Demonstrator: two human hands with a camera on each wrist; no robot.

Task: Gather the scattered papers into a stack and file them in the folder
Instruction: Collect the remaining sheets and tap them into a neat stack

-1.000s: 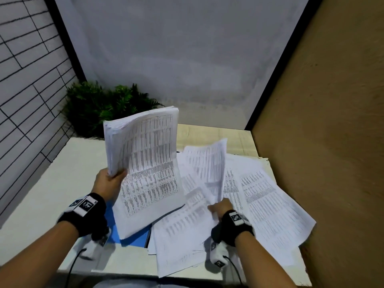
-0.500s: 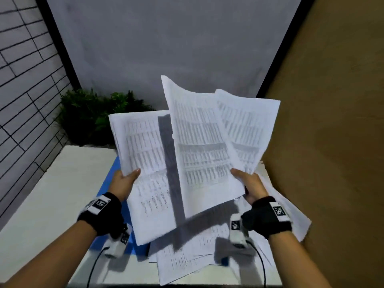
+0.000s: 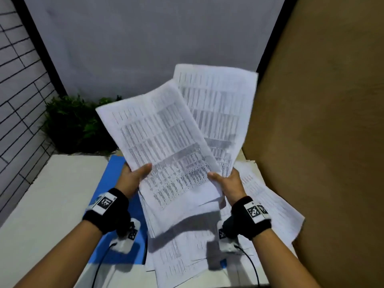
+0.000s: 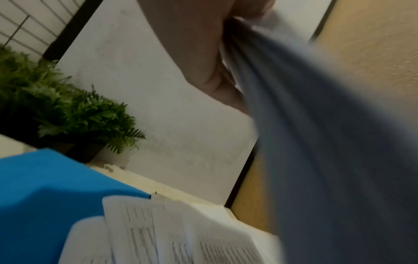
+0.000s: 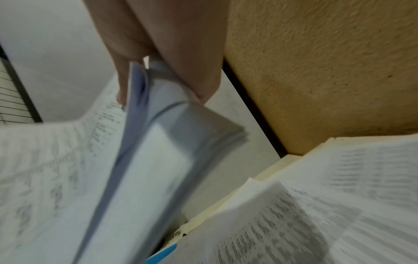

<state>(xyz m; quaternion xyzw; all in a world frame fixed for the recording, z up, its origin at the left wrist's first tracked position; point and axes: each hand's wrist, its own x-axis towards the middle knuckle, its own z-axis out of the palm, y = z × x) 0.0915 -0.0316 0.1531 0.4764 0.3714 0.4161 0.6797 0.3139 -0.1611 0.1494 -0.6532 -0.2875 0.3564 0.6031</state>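
I hold a loose, fanned stack of printed papers point(image 3: 176, 146) upright above the table. My left hand point(image 3: 135, 175) grips its left edge, thumb on the front sheet. My right hand point(image 3: 227, 179) grips the right edge, where more sheets point(image 3: 218, 104) stick out behind. The left wrist view shows the stack's shaded back point(image 4: 328, 160) pinched in my left hand point(image 4: 203, 53). The right wrist view shows the sheets' edges point(image 5: 158, 142) held by my right hand point(image 5: 162, 44). A blue folder point(image 3: 112, 183) lies flat under my left wrist. More scattered papers point(image 3: 270, 204) lie on the table.
A green potted plant point(image 3: 76, 123) stands at the back left of the white table point(image 3: 52, 194). A brown wall point(image 3: 322, 142) runs close along the right side and a grey wall point(image 3: 145, 48) stands behind. Cables hang from both wrist cameras.
My right hand lifted sheets off the table and brought them onto the stack in my left hand. Both hands now hold one merged bundle, tilted to the right.
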